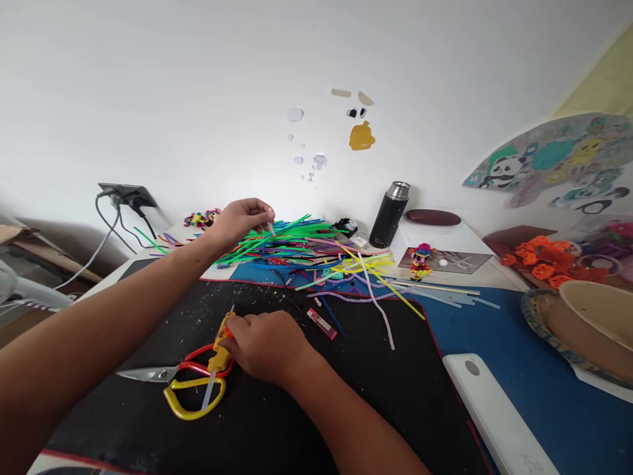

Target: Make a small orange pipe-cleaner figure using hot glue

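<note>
My right hand (271,346) is wrapped round a small yellow glue gun (219,359) with an orange trigger. Its tip points away from me, and a translucent glue stick (208,392) sticks out of its back end. Under the gun lie scissors (185,414) with one red and one yellow handle, blades pointing left. Farther off, my left hand (244,218) is closed in a pinch above a heap of pipe cleaners (297,231), mostly green and blue. A tiny pale thing shows at its fingertips, too small to name.
A pink lighter (322,323) lies on the black mat (386,389). Yellow and lilac pipe cleaners spread to the right, near a small pipe-cleaner figure (421,262). Behind stand a black flask (390,214) and a box with a dark red case (433,218). A white device (494,409) lies right.
</note>
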### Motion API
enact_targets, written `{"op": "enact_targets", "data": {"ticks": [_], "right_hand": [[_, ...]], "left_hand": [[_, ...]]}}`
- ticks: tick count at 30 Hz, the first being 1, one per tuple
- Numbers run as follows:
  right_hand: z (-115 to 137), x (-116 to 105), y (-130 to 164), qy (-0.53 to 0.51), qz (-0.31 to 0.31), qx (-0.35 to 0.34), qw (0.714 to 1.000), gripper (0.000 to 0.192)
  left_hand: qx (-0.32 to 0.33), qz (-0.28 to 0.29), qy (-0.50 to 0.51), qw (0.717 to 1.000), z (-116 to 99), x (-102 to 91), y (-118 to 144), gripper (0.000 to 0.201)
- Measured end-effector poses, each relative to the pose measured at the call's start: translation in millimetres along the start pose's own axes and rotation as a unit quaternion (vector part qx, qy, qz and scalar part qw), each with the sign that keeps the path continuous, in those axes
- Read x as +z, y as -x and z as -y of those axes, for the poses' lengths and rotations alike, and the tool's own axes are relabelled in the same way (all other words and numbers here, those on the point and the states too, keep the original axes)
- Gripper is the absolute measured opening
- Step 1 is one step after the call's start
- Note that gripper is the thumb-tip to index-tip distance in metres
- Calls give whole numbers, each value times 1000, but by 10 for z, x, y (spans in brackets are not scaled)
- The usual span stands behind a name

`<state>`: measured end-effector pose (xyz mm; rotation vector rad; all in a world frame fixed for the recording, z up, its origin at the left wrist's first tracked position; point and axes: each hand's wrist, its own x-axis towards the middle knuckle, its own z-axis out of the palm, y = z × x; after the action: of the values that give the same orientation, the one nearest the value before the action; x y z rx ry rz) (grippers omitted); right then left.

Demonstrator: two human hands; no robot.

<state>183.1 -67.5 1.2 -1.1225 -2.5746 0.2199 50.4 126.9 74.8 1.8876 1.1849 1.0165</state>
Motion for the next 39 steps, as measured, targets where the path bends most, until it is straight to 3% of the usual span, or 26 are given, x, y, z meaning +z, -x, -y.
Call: {"op": "enact_targets", "data": {"ticks": [6,10,14,24,31,39], "right_hand": [[18,18,7,9,-15,-19,1000,33],[12,46,0,20,-24,-17,999,34],[-4,93,-11,19,-34,-22,999,34],[-4,80,-11,16,-36,-27,999,35],[-3,108,-13,17,-35,-32,999,36],[-5,92,-3,19,-29,-23,999,34]], "left_hand": [[-37,117,-69,990,140,52,186,38],[-33,203,-97,974,178,182,258,41],[-32,250,-111,961,166,332,331,41],[-32,284,-166,944,156,508,449,37],[-34,281,-155,947,168,562,468,43],[-6,271,-145,952,267,658,389,34]]}}
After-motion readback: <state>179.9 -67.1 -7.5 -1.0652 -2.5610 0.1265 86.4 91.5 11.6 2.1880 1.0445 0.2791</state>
